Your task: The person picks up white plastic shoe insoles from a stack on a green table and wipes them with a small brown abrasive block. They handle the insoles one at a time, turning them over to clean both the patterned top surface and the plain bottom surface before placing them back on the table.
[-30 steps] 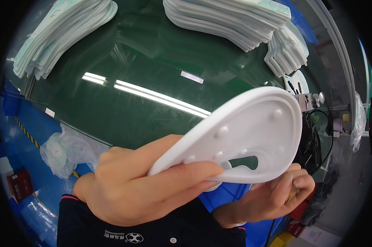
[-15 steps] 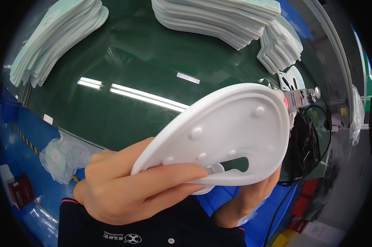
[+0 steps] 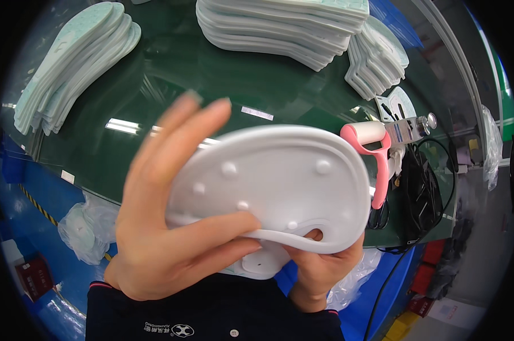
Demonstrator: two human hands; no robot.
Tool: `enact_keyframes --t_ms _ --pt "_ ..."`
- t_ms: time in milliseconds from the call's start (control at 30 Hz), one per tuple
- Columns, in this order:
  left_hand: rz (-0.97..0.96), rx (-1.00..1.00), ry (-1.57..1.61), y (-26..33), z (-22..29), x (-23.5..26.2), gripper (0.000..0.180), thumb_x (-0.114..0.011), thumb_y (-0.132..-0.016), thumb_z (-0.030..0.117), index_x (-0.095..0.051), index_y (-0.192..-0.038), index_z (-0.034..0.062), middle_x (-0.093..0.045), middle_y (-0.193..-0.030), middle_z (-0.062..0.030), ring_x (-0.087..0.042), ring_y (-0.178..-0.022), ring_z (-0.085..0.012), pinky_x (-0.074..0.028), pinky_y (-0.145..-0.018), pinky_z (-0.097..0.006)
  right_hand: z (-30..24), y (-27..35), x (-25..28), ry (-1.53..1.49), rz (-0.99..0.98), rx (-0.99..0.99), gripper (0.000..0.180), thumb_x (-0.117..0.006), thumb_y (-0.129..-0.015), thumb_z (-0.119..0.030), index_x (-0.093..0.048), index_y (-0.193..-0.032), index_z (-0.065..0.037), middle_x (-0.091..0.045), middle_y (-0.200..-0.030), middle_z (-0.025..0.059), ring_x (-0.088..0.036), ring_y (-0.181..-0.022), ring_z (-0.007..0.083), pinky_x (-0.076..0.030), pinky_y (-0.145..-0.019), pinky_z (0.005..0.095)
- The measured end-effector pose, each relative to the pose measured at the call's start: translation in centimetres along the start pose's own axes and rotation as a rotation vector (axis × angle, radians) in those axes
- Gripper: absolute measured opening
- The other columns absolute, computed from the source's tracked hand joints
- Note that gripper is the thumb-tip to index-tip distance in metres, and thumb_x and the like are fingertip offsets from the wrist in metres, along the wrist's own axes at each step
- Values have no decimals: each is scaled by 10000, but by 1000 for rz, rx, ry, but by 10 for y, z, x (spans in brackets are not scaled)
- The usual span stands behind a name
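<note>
Before my chest I hold a white moulded plastic shell [image 3: 274,176], oval, with a raised rim, small round bumps inside and an opening near its lower right. My left hand [image 3: 166,221] pinches the shell's near rim between two digits, while its other fingers stretch up past the left end, their tips blurred. My right hand [image 3: 325,270] grips the near right edge from below; part of it shows through the opening, and the rest is hidden behind the shell. Below the near rim, a further pale part of the piece shows, with a small dark slot.
Stacked white shells stand on the green table [image 3: 154,68]: a left stack [image 3: 78,59], a far stack [image 3: 280,28] and a right stack [image 3: 376,59]. At right lie a pink-handled lint roller [image 3: 379,165], a clear bottle [image 3: 405,132] and a black bag [image 3: 419,193]. Plastic bags [image 3: 86,227] hang below left.
The shell has moved left and turned to lie more level, uncovering the lint roller. My left hand's upper fingers have lifted and spread from the rim.
</note>
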State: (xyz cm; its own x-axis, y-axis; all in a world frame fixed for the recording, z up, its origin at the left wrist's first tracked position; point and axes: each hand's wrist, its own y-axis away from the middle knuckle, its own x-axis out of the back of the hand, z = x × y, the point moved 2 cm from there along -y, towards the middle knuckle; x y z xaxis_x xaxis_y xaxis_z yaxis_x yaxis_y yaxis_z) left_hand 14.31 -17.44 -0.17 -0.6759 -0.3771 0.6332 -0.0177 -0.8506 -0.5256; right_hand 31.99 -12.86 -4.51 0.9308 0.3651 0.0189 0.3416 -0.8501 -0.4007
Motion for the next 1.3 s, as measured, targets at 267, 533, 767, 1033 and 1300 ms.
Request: enact_keyframes --t_ms 267,533,767,1033,1300 --pt "15 81 24 10 3 -22 334 -731 -600 268 -628 -857 80 -519 -962 -97 -456 -916 -268 -368 -817 -364 7 2 -24 -157 173 -94 671 -576 -730 114 -220 -1298 77 -481 -1151 210 -511 -1049 243 -451 -849 307" --pt "24 50 214 9 -12 -48 266 -762 -568 231 -646 -754 80 -483 -677 14 -440 -714 -170 -359 -763 -361 24 10 -23 -256 49 -131 775 -625 -705 64 -163 -1327 48 -390 -1244 215 -427 -1146 267 -367 -946 367" --pt "110 13 46 8 -12 -29 278 -789 -503 209 -660 -718 88 -432 -603 38 -396 -638 -150 -329 -735 -380 34 -7 35 -244 -144 -360 780 -685 -668 -11 -262 -1323 7 -368 -1288 179 -400 -1177 270 -373 -942 373" --pt "84 -49 -130 8 3 -7 381 -762 -420 366 -678 -698 119 -365 -556 62 -359 -633 -149 -294 -728 -415 74 -10 100 1128 308 -347 344 -637 -772 -129 -538 -1088 -36 -501 -957 49 -438 -745 101 -380 -621 224" --pt "73 -93 -150 9 2 -5 352 -777 -436 327 -695 -737 164 -338 -559 81 -344 -625 -133 -292 -729 -406 85 -6 108 854 371 -404 261 -699 -716 -130 -544 -893 -16 -483 -825 15 -405 -696 91 -334 -590 227"
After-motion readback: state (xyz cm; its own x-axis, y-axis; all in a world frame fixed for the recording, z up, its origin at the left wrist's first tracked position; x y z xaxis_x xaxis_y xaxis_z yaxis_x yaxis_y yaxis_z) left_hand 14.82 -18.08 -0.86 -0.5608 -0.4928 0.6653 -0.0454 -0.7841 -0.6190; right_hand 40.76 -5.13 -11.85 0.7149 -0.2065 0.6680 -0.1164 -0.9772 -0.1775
